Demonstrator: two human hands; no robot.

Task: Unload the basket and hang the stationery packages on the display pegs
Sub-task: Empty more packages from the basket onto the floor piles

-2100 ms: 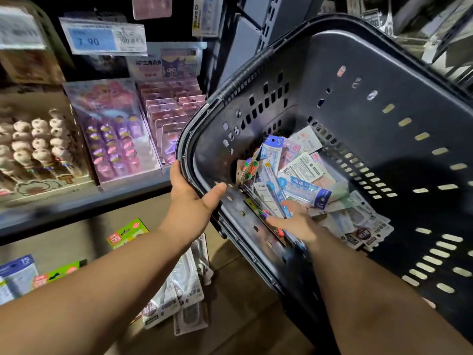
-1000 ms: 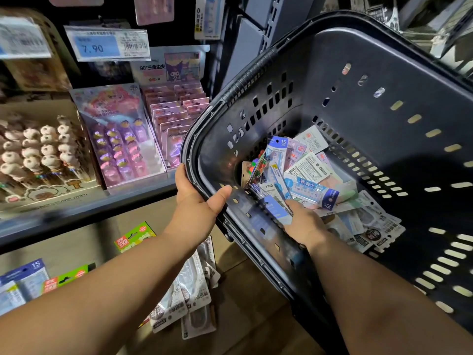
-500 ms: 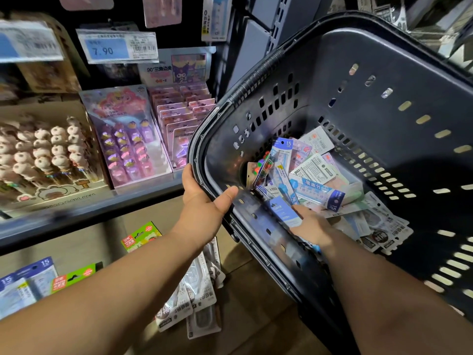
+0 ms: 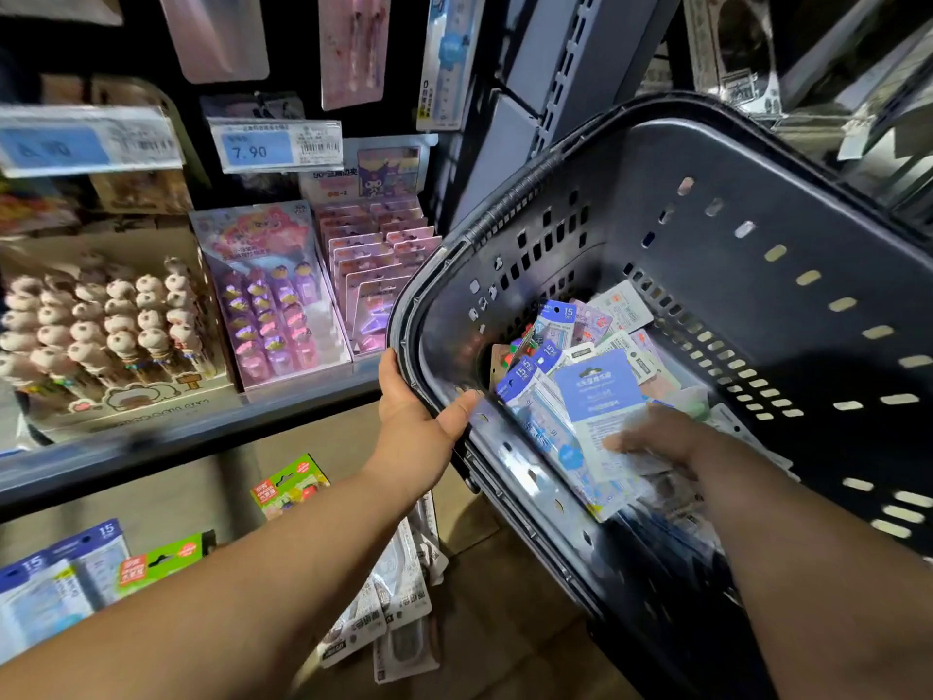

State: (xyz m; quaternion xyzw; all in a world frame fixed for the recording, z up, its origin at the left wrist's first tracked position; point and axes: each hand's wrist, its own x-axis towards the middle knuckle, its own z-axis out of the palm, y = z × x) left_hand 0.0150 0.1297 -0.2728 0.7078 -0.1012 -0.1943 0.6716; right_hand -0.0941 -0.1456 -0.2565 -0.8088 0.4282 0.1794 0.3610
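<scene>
- Shop shelving (image 4: 202,437) fills the left of frame, with hanging packs (image 4: 353,48) at upper left.
- At centre, the left hand (image 4: 419,421) clamps the rim of the tilted basket (image 4: 404,315).
- Centre-right, inside the basket, the blurred right hand (image 4: 656,442) grips a blue-header package (image 4: 601,391), its long axis up-frame and its header end away from the hand.

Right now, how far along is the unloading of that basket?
Early on. Done: a few blue packages hang below the shelf, though who hung them is unclear. In hand: the left-hand grip holds the tilted basket by its rim, while the right-hand grip pinches a blurred bundle of packages inside. Left: a heap of packages in the basket, all to hang.
</scene>
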